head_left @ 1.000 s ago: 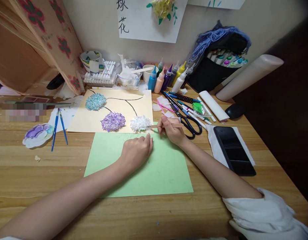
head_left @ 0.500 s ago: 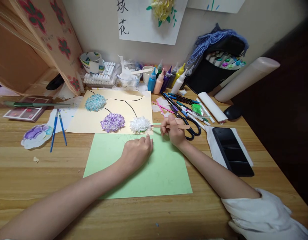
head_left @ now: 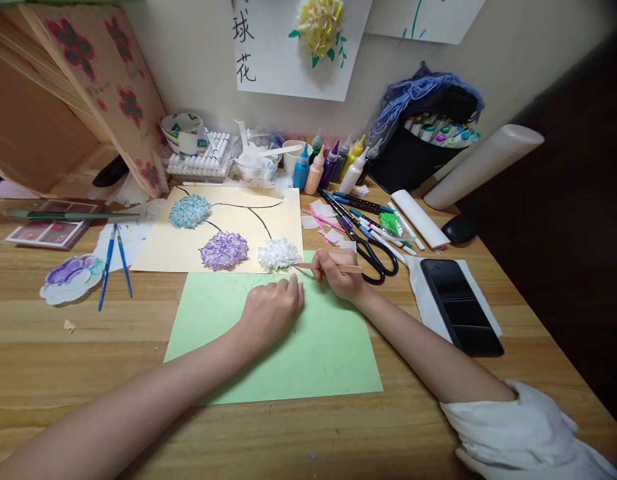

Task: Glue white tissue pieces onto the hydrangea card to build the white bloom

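Note:
My right hand [head_left: 337,275] pinches a wooden craft stick [head_left: 349,269] whose thin tip points left, just below the right side of a white paper-petal flower [head_left: 279,253]. Curled with knuckles up, my left hand [head_left: 273,308] rests on the green paper [head_left: 333,363] below that flower. Its fingertips are mostly hidden, so I cannot see what, if anything, they hold. The white flower sits at the lower right of a cream sheet [head_left: 161,247], which also bears a purple flower [head_left: 224,251], a blue flower [head_left: 189,211] and drawn black stems.
Black-handled scissors [head_left: 381,257] lie right of my right hand among several pens. Further right is a black phone [head_left: 461,307]. Squeeze bottles [head_left: 301,168] and a bowl of white scraps [head_left: 257,163] line the back. At left are a paint palette [head_left: 71,280] and two brushes [head_left: 108,267].
The stick's tip has shifted from the white flower's right edge to slightly below it, as my right hand moved a little left and down. My view has tilted up slightly.

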`<state>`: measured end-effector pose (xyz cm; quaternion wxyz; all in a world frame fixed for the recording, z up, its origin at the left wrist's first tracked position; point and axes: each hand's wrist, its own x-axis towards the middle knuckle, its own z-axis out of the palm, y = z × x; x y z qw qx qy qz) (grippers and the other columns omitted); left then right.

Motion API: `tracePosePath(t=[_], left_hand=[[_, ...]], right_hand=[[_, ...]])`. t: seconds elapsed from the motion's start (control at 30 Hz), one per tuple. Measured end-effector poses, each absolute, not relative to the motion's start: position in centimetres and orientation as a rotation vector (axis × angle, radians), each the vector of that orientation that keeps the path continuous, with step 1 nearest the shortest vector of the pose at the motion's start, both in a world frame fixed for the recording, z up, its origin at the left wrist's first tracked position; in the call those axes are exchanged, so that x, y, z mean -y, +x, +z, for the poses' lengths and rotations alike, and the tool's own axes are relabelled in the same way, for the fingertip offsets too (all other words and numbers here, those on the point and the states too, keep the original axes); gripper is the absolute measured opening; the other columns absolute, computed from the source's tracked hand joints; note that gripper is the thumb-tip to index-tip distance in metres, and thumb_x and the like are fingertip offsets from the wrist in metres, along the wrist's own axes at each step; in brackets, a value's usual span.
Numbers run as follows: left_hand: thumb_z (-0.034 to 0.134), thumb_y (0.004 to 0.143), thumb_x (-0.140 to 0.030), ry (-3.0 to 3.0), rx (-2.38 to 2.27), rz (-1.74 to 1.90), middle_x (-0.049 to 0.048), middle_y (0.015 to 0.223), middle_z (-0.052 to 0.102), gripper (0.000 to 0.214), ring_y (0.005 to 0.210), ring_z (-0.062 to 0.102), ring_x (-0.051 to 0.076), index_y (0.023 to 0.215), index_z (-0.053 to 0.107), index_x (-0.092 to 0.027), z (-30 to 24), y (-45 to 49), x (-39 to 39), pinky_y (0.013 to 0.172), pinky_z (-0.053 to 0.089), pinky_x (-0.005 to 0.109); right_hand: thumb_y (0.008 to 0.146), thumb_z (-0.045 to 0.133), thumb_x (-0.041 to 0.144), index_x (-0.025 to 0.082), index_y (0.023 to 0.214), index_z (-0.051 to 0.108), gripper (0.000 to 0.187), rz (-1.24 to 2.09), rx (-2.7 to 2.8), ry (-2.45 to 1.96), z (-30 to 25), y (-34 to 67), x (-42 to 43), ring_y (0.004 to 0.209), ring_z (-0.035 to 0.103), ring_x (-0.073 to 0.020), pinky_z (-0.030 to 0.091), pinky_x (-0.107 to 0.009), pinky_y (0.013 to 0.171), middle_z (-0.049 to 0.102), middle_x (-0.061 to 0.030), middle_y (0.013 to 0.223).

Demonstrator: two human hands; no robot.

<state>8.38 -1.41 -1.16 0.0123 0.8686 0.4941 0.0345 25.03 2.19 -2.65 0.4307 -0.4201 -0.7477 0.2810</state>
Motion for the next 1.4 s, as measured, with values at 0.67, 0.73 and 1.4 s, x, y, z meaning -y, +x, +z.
tracePosePath(t=[0.67,0.73,1.4], left_hand=[[0.027,0.092,-0.025,2.722,-1.530,0.091,0.0078,0.066,0.066,0.039,0.057,0.063,0.021,0.100,0.064,-0.015,-1.2,8.6,1.4,0.043,0.021,0.028],[0.027,0.092,-0.025,2.714,-1.530,0.095,0.0081,0.066,0.066,0.039,0.057,0.063,0.021,0.098,0.064,-0.015,-1.2,8.6,1.4,0.043,0.021,0.028],[0.033,0.091,-0.026,2.744,-1.581,0.318,0.0025,0.059,0.064,0.037,0.052,0.060,0.016,0.068,0.061,-0.018,-1.6,8.1,1.3,0.046,0.016,0.028]], right_hand=[[0.095,0.028,0.041,0.019,0.053,0.050,0.053,0.678,1.829,-1.122,-2.4,24.5,-2.6,0.043,0.048,-0.0090,0.041,-0.024,0.054,0.052,0.0021,0.046],[0.095,0.028,0.042,0.019,0.053,0.050,0.053,0.708,1.812,-1.132,-2.3,24.5,-2.7,0.043,0.047,-0.0089,0.041,-0.024,0.053,0.052,0.0024,0.046],[0.075,0.063,0.032,0.019,0.073,0.057,0.014,0.214,1.657,-1.498,-1.7,28.5,-5.2,0.066,0.059,-0.0181,0.042,-0.028,0.062,0.064,-0.0025,0.071]])
